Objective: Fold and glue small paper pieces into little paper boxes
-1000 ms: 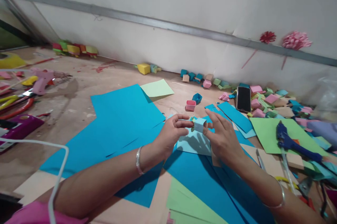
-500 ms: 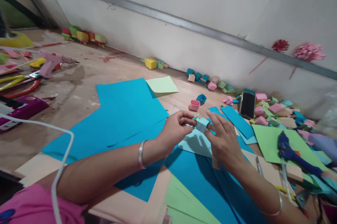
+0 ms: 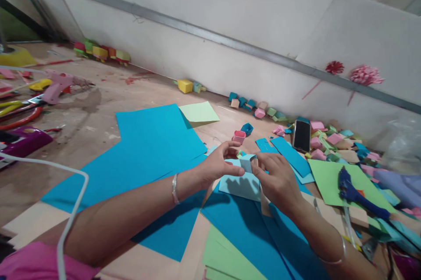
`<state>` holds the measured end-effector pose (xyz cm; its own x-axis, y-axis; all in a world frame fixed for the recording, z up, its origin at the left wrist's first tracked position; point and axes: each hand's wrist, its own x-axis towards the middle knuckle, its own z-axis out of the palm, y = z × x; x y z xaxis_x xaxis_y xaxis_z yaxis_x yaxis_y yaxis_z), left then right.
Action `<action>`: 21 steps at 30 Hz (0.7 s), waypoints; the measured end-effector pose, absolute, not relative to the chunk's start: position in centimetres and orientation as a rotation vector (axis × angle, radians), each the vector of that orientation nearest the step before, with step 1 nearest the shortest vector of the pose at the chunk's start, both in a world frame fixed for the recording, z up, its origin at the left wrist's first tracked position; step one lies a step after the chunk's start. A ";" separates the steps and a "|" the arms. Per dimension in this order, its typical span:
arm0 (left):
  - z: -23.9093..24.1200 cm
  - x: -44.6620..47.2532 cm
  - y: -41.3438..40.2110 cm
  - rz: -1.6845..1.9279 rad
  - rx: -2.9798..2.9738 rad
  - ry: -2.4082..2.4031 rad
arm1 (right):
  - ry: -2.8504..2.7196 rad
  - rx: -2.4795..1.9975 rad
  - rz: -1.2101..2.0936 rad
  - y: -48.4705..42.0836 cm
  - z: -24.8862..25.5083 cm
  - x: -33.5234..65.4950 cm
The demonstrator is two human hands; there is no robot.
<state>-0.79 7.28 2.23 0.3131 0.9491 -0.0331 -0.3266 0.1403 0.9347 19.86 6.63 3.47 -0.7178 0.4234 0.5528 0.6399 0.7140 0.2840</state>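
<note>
A small light blue paper box is held up over the papers, a fold standing at its top edge. My right hand pinches the box from its right side between thumb and fingers. At the box's left, my left hand is curved with thumb and fingers apart, the thumb tip at the box's edge. A tiny yellow-green piece shows between the hands; what it belongs to is unclear. Beneath lie a light blue sheet and a darker blue sheet. Beyond stand a pink paper box and a blue paper box.
To the right are a phone, a pile of small paper shapes and a blue glue gun. A pink glue gun and a purple tool lie left. A white cable crosses near my left arm.
My left fingers have spread from their closer grip near the box. The light blue box has turned and its top fold now shows. The whole view has shifted slightly.
</note>
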 end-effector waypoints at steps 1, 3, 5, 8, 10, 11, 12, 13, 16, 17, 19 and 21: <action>2.2 -1.0 7.5 1.032 1.068 0.755 | -2.495 -0.795 -0.649 6.6 3.4 19.9; 1.9 -1.3 7.8 0.919 1.140 0.716 | -2.571 -0.761 -0.662 6.5 3.2 19.8; 1.1 -1.4 8.1 0.822 1.189 0.721 | -2.683 -0.724 -0.645 6.4 2.9 19.7; -0.1 -1.3 8.5 0.802 1.239 0.755 | -2.790 -0.725 -0.513 6.2 2.6 19.6; -0.5 -1.2 8.6 0.821 1.236 0.750 | -2.763 -0.775 -0.419 6.2 2.5 19.9; -0.6 -1.2 8.6 0.834 1.229 0.750 | -2.735 -0.801 -0.400 6.3 2.4 20.2; -0.5 -1.2 8.6 0.841 1.222 0.752 | -2.704 -0.829 -0.401 6.4 2.3 20.6; -0.4 -1.3 8.6 0.839 1.217 0.754 | -2.672 -0.858 -0.419 6.5 2.3 21.0; 0.2 -1.3 8.3 0.771 1.219 0.733 | -2.614 -0.933 -0.445 7.0 2.2 22.0; 0.3 -1.3 8.2 0.752 1.221 0.713 | -2.600 -0.952 -0.431 7.1 2.3 22.1; 0.4 -1.2 8.0 0.748 1.218 0.667 | -2.558 -0.995 -0.387 7.1 2.5 22.2; 0.4 -1.1 7.9 0.779 1.200 0.641 | -2.460 -1.051 -0.323 6.8 2.8 22.0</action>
<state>-1.06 7.92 0.40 0.5868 0.8092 -0.0300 -0.1850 0.1700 0.9679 22.01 6.77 2.85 -0.6122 0.6255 0.4838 0.7292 0.6832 0.0393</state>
